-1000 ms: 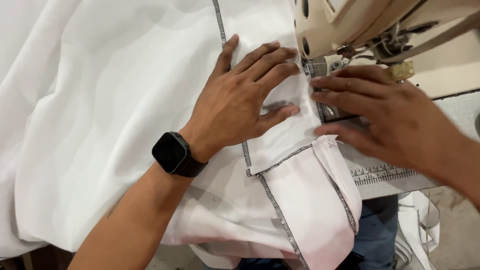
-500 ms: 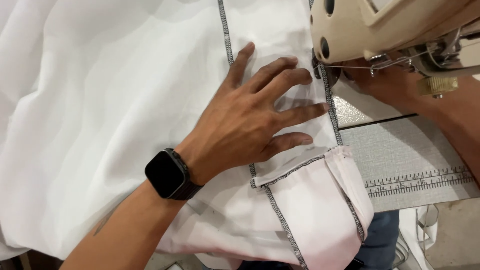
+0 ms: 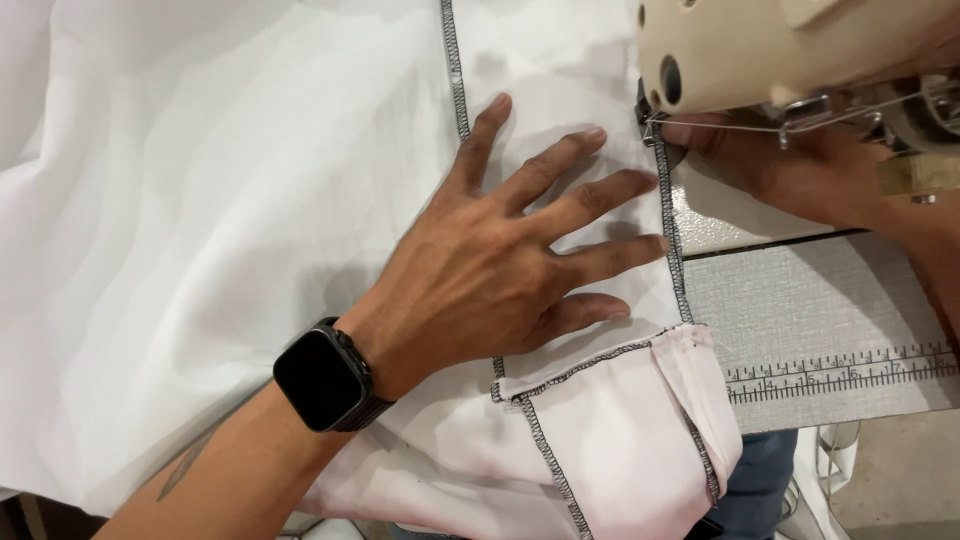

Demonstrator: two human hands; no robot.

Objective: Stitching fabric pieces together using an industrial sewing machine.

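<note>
Cloth: white cloth (image 3: 230, 250) covers the left and middle of the table and hangs off the near edge, where a folded flap falls toward the person.
Seams: dark overlock stitching runs up the cloth past the left index finger; a second stitched edge (image 3: 672, 240) runs along the cloth's right border, toward the needle area.
Left hand: left hand (image 3: 480, 275) lies flat, palm down, on the cloth, fingers spread and straight, pinching nothing.
Cloth under the fingers: the cloth lies beneath all the fingers (image 3: 590, 200); their tips point right and end just short of the stitched right edge, the ring fingertip almost touching it.
Watch: a black watch (image 3: 325, 378) sits on the left wrist, over the cloth.
Right hand: right hand (image 3: 800, 175) reaches under the head of the machine (image 3: 800, 50), at the cloth's right edge; its fingertips are hidden by the machine, so I cannot tell whether they press or pinch.
Table: the grey table (image 3: 800, 310) shows bare to the right of the cloth, with a ruler strip (image 3: 840, 372) along its near edge.
</note>
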